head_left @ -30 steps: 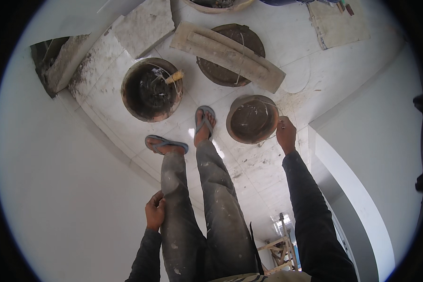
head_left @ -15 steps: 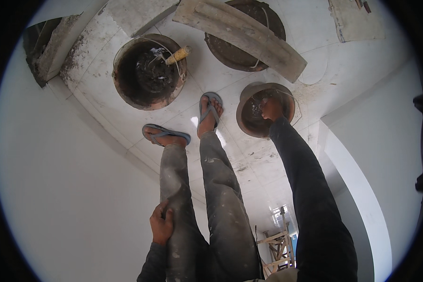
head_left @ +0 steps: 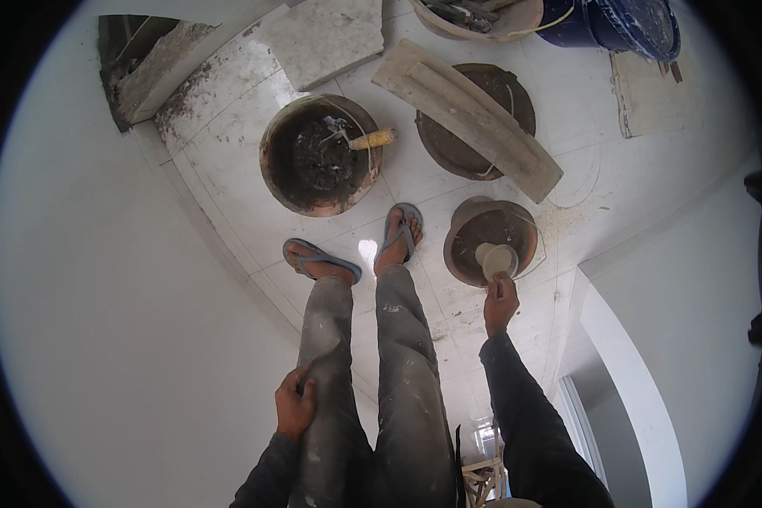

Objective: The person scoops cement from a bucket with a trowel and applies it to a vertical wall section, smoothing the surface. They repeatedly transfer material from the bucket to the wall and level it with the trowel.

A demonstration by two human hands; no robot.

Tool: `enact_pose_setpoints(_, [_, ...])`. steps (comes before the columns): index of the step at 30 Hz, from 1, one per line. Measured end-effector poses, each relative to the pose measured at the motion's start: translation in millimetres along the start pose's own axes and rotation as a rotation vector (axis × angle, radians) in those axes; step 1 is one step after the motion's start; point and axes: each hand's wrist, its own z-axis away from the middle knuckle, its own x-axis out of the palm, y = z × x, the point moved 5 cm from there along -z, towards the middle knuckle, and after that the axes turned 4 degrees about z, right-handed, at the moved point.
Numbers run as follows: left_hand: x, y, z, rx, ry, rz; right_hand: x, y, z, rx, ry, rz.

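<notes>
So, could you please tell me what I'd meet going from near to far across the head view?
Left hand, right hand, pale cup, long board, tan basin at the top edge.

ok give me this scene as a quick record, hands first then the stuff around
right hand: pinches a small pale cup by its edge, over the near bucket
left hand: rests on the left trouser leg
left bucket: dark inside, yellow-handled tool across its rim
long board: lies across a round dark vessel
footwear: grey flip-flops
</notes>
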Motion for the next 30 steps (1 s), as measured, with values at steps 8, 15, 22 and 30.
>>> enact_pose_setpoints(8, [-74.3,42.9,34.9,0.059,0.210,0.119,-89.6,-158.6,16.6,-0.499,-0.120,0.169])
enact_pose_setpoints(15, [-95.1,60.3,39.2,0.084,0.224,0.150,-60.2,-371.3,14.4,-0.937,-0.361,0.221])
enact_pose_setpoints(22, [-117.8,76.0,-50.0,0.069,0.188,0.126,112.6,-566.1,-1.7,-1.162,-0.531,0.125])
enact_pose_setpoints(30, [-222.9,67.8,-128.3,-0.017,-0.009,0.192,369.6,-746.1,-22.6,-1.352,-0.680,0.215])
